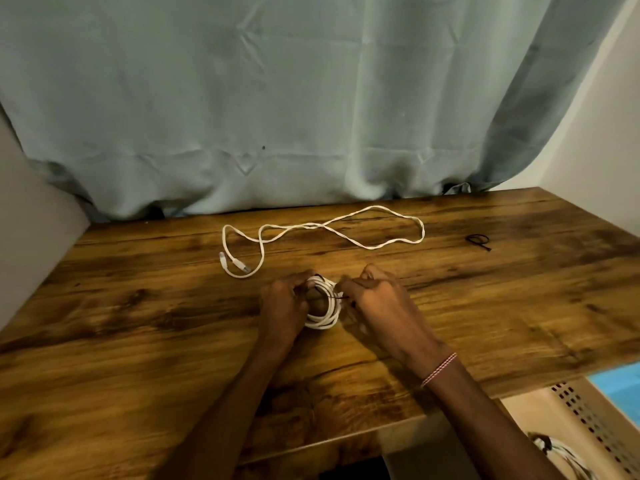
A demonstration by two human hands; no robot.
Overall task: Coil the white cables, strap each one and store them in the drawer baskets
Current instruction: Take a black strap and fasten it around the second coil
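A coiled white cable [323,318] rests on the wooden table [138,323] near its middle. My left hand [282,306] grips the coil's left side, with a finger through its centre. My right hand [375,301] pinches a thin black strap [337,298] that crosses the coil's right side. A second white cable [325,228] lies loose and uncoiled farther back, its two plugs at the left. Another black strap [478,240] sits on the table at the back right.
A grey-green curtain [277,98] hangs behind the table. At the lower right a beige perforated drawer basket [585,415] stands open below the table edge, with a strapped white cable bundle [557,453] inside. White walls flank both sides.
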